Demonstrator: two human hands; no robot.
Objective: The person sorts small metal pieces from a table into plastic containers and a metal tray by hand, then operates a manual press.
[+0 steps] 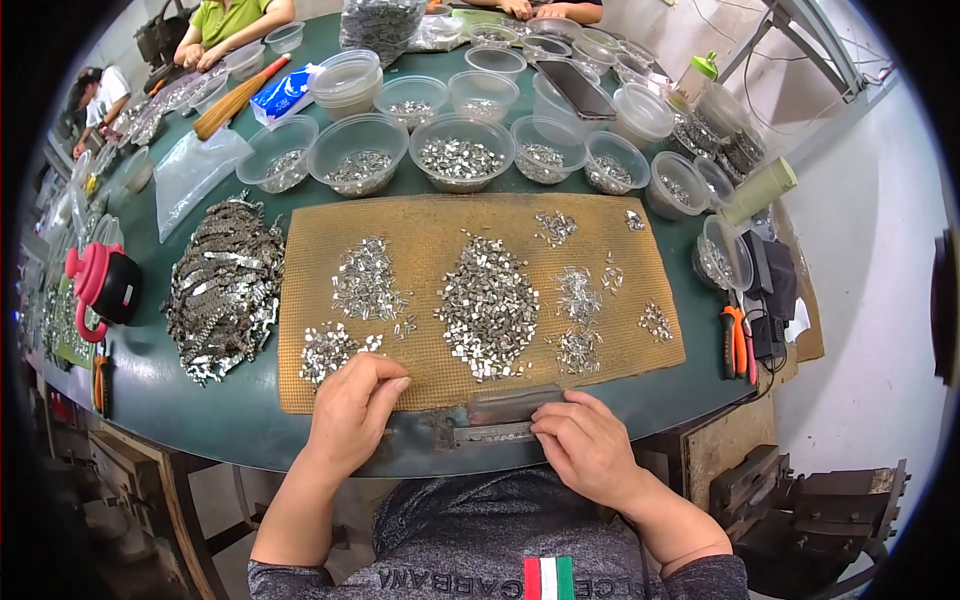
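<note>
My left hand is over the near left of a tan textured mat, thumb and forefinger pressed together. Anything in that pinch is too small to make out. Just beyond its fingertips lies a pile of small shiny metal pieces. My right hand is closed at the right end of a narrow metal holder on the table's near edge, its fingertips touching it. Whatever those fingers grip is hidden. A large heap of small metal links covers the mat's middle, and a pile of thin pieces lies left of it.
Left of the mat lies a heap of linked metal bands. A pink and black jug stands farther left. Clear plastic bowls line the far side, with a phone on some. Orange-handled pliers lie right. Other people work beyond.
</note>
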